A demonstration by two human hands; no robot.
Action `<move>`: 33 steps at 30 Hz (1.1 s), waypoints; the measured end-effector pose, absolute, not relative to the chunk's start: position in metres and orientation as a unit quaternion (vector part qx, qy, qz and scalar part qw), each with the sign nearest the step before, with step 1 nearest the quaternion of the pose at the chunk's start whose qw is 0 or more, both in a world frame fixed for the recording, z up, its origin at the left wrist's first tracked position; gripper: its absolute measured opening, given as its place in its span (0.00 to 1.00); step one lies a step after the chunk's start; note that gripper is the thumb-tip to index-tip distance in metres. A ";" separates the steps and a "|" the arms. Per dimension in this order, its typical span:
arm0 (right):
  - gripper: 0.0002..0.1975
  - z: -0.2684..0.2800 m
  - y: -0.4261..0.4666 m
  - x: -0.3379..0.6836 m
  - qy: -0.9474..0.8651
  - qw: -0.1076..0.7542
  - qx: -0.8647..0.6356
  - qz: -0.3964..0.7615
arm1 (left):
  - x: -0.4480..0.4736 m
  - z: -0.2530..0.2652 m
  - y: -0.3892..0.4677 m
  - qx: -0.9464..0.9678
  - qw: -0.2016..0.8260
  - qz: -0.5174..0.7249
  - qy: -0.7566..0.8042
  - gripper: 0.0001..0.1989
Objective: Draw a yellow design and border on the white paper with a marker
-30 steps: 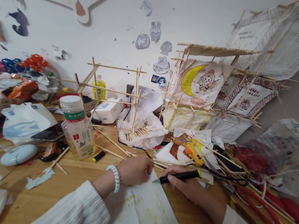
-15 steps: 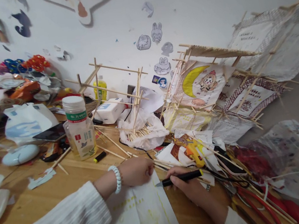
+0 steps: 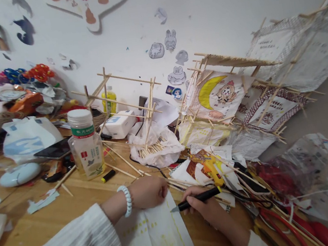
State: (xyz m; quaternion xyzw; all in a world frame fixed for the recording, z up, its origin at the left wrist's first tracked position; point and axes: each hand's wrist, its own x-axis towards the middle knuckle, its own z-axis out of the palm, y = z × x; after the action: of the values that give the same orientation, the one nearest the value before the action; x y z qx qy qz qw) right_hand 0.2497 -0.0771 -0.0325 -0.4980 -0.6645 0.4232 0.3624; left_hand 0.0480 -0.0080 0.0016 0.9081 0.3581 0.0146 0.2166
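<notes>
Presently, the right hand (image 3: 202,208) grips the black marker (image 3: 204,196), tip leftward at the paper's (image 3: 166,242) right margin, near the curled, closed left hand (image 3: 149,192).

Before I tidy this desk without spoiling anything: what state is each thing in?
Marker: uncapped, in the right hand.
Marker cap: off, lying on the table.
Paper: creased, marked in yellow, left hand curled at its top edge.
Bottle: upright, lid on, part full.
Phone: screen dark.
Plastic bag: crumpled, sticks showing in it.
</notes>
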 end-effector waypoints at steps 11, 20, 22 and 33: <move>0.08 -0.033 -0.076 0.251 -0.667 0.364 -0.492 0.425 | 0.048 0.004 -0.009 0.909 0.213 0.010 0.357 0.08; 0.08 -0.031 -0.078 0.250 -0.654 0.366 -0.490 0.445 | 0.048 0.005 -0.009 0.907 0.219 0.009 0.359 0.08; 0.08 -0.030 -0.077 0.249 -0.655 0.368 -0.487 0.445 | 0.047 0.004 -0.008 0.907 0.220 0.010 0.358 0.08; 0.09 -0.026 -0.079 0.248 -0.665 0.462 -0.446 0.382 | 0.046 -0.007 -0.002 0.903 0.206 0.034 0.377 0.06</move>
State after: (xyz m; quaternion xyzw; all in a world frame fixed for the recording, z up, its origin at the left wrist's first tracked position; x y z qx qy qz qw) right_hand 0.2484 -0.0786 -0.0262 -0.4459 -0.6645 0.3821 0.4622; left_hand 0.0464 -0.0019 -0.0067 0.9026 0.3766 0.0342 0.2056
